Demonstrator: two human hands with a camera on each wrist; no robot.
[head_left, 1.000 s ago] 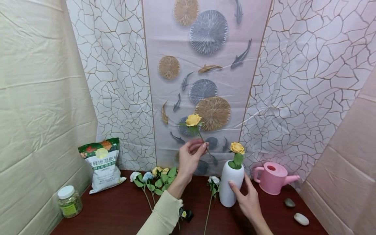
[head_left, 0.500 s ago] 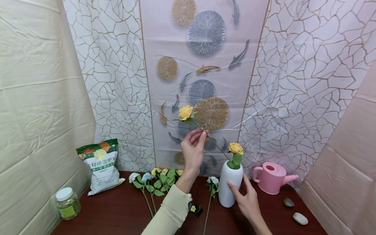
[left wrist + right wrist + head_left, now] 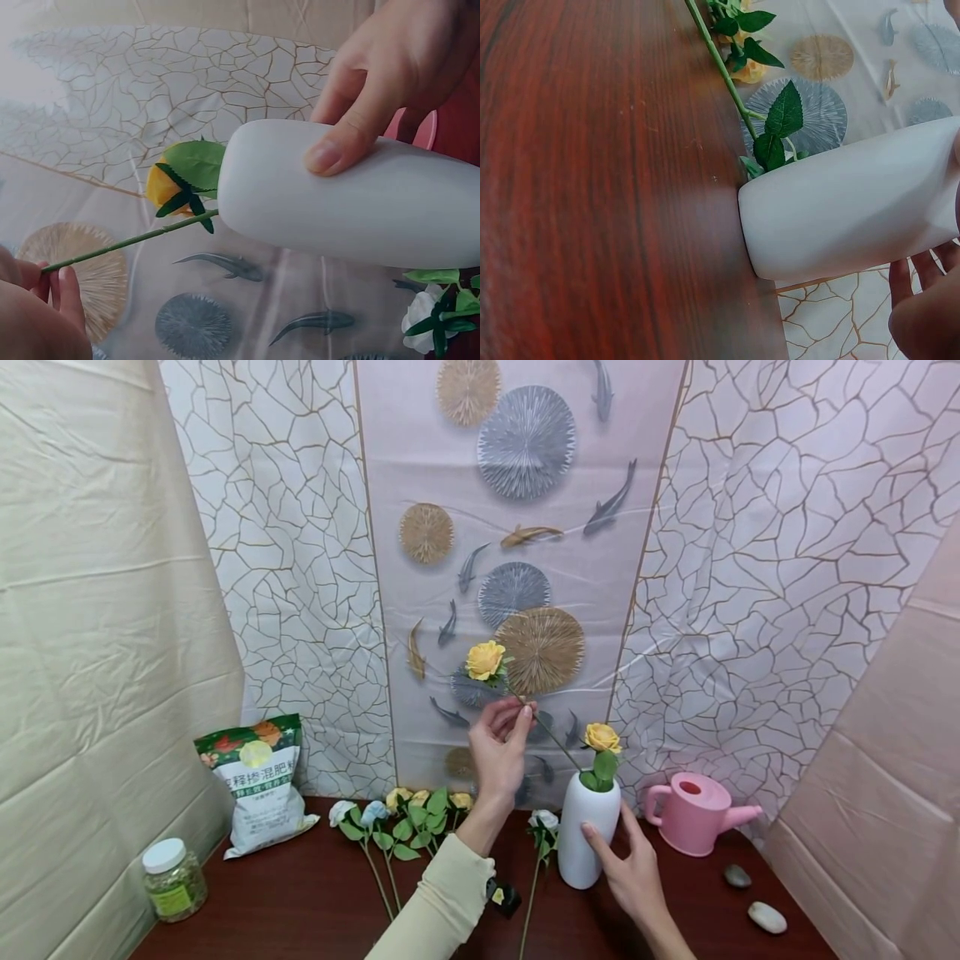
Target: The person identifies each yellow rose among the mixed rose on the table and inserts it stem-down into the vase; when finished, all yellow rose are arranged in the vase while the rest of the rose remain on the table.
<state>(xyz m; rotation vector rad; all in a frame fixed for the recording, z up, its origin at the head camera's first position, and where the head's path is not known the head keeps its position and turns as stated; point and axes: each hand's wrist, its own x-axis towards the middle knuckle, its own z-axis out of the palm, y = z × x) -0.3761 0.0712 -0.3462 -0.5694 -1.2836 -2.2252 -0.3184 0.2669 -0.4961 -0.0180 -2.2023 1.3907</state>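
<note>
My left hand [image 3: 500, 756] pinches the green stem of a yellow rose [image 3: 485, 660] between thumb and fingers. The stem slants down to the right, and its lower end meets the mouth of a white vase [image 3: 588, 839]; how far inside it reaches is hidden. My right hand [image 3: 633, 872] holds the vase upright from its right side, the thumb [image 3: 326, 157] across its front in the left wrist view. Another yellow rose [image 3: 602, 738] stands in the vase with its bloom above the rim. The vase base rests on the table in the right wrist view.
Left on the dark red table [image 3: 285, 910] lie several flowers, among them a blue rose [image 3: 374, 813]. A white rose [image 3: 543, 820] lies beside the vase. Around stand a pink watering can [image 3: 693, 814], two stones [image 3: 767, 917], a fertilizer bag [image 3: 262, 802] and a lidded jar [image 3: 174, 881].
The left hand has raised the rose and tilted it, bringing the stem's free lower end to the vase mouth. It then lowered slightly. The right hand has stayed on the vase.
</note>
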